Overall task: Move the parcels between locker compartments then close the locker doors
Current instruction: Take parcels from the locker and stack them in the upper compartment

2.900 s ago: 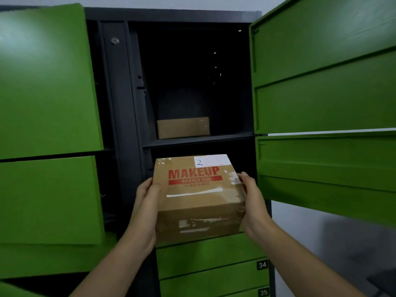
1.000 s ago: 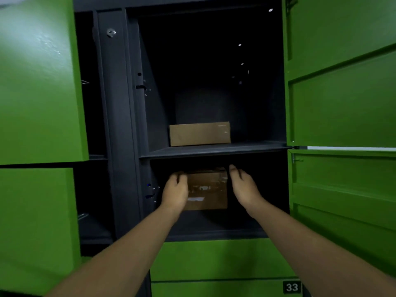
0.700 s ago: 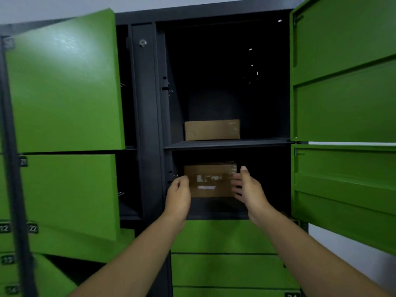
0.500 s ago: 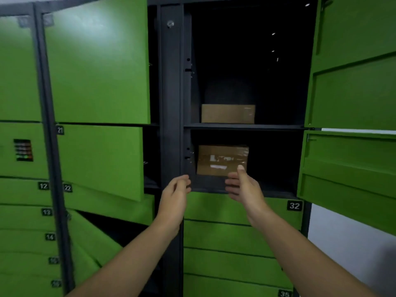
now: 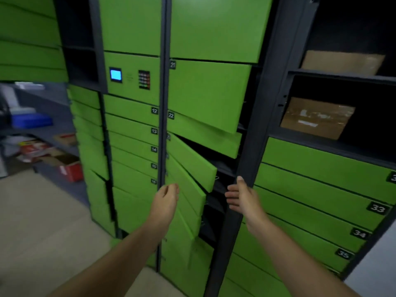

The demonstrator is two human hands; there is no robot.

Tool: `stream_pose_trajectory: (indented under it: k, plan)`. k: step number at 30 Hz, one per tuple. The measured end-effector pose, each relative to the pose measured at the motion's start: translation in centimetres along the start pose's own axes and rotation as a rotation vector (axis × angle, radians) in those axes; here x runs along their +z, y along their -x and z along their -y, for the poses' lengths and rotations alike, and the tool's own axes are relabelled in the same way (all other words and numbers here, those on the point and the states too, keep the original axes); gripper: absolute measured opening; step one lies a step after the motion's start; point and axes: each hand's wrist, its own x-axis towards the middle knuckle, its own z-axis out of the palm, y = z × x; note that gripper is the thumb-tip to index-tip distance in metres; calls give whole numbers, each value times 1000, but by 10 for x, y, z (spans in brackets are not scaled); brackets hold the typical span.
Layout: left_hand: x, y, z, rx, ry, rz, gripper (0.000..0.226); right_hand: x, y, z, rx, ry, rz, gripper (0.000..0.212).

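Two brown cardboard parcels sit in open compartments at the upper right of the green locker bank. A taped parcel lies in the lower open compartment, and a flatter parcel rests on the shelf above it. My left hand hangs in front of the half-open green doors of the middle column, fingers loosely curled, holding nothing. Just right of those doors, my right hand is empty with fingers relaxed, before the dark upright post.
Several doors in the middle column stand ajar at angles. A control panel with a blue screen and keypad is at left. Numbered closed doors 33 to 35 run down the right. Shelves with boxes stand far left.
I set the taped parcel into the lower right compartment and let go. Both hands drew back and dropped low, and my view swung left and down to the middle column's ajar doors.
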Motion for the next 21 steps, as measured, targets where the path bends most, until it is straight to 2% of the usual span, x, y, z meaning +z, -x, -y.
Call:
stream_pose_trajectory:
  k: [8, 17, 21]
  plan:
    - [-132, 32, 68, -130, -48, -266, 24, 107, 26, -62, 69, 141, 217, 49]
    - [-236, 64, 122, -222, -53, -531, 21, 211, 39, -144, 133, 313, 525, 48]
    - [-262, 74, 157, -303, -52, -629, 22, 242, 42, -169, 186, 321, 584, 54]
